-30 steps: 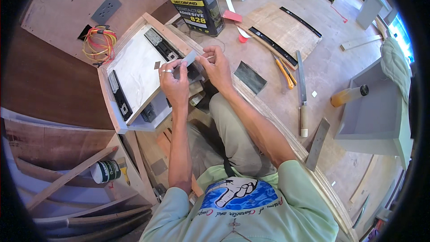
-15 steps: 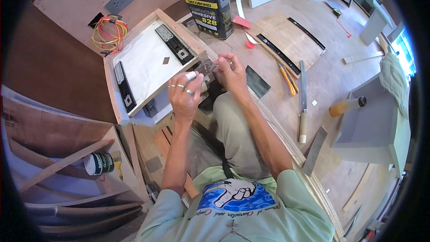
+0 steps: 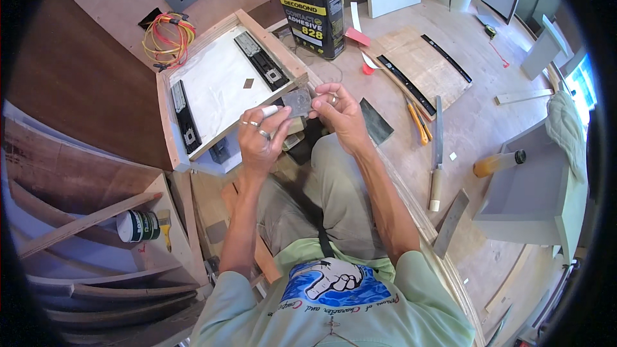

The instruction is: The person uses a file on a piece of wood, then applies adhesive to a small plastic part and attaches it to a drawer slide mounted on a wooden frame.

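Observation:
Between my two hands, a small grey rectangular piece [image 3: 297, 101] is held up in front of the open wooden box frame; its material is unclear. My left hand [image 3: 258, 138] pinches its left end; one finger is wrapped in white tape and others carry rings. At the opposite end, the thumb and fingertips of my right hand [image 3: 339, 114] grip the edge. Just left of them, the box frame [image 3: 275, 44] has a white panel with two black drawer slides, one slide [image 3: 260, 61] close to my left hand. On the panel lies a small brown chip [image 3: 249, 83].
A black-and-yellow adhesive can [image 3: 313, 22] stands behind my hands. On the wooden work surface to the right lie a dark sheet [image 3: 376, 122], an orange cutter [image 3: 421, 125], a long-bladed tool [image 3: 438, 148] and a slide-fitted board [image 3: 411, 45]. A jar [image 3: 138, 226] sits in the left shelving.
The grey piece has turned so more of its face shows. Both hands still hold it. The whole view has shifted slightly.

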Demonstrator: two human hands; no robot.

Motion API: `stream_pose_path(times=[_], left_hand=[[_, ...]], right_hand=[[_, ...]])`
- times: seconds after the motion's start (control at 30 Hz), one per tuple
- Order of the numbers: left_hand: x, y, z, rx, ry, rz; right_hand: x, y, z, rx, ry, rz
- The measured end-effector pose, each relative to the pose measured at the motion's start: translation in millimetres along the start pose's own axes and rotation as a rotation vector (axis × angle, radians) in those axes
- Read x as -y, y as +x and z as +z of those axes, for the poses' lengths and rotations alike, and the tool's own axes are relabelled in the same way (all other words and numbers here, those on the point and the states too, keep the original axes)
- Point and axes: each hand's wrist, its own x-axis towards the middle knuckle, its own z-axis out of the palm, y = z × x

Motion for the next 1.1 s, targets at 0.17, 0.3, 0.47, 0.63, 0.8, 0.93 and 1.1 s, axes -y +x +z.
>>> stream_pose_path(times=[0.17, 0.3, 0.47, 0.63, 0.8, 0.93, 1.1], left_hand=[[0.9, -24.8, 3.4, 0.030, -0.361, -0.419], [-5.8, -19.0, 2.0, 0.011, -0.485, -0.537], [3.9, -4.0, -7.5, 0.150, -0.368, -0.395], [14.1, -4.0, -7.2, 0.214, -0.395, -0.477], [46.0, 19.4, -19.9, 0.084, -0.234, -0.530], [125.0, 45.3, -14.8, 0.009, -0.036, -0.633], [182.9, 54.4, 3.1, 0.145, 0.175, -0.671]], right_hand=[[0.5, 2.3, 0.9, 0.010, 0.003, -0.031], [5.7, 2.7, 3.7, 0.013, -0.137, -0.050], [12.1, 1.5, 4.4, 0.068, -0.274, -0.035], [12.6, 1.1, 2.1, 0.023, -0.272, -0.040], [6.1, -0.9, -16.4, -0.109, -0.319, -0.118], [-3.5, -9.7, -35.8, -0.204, -0.374, -0.084], [-23.6, -12.9, -54.7, -0.283, -0.485, -0.069]])
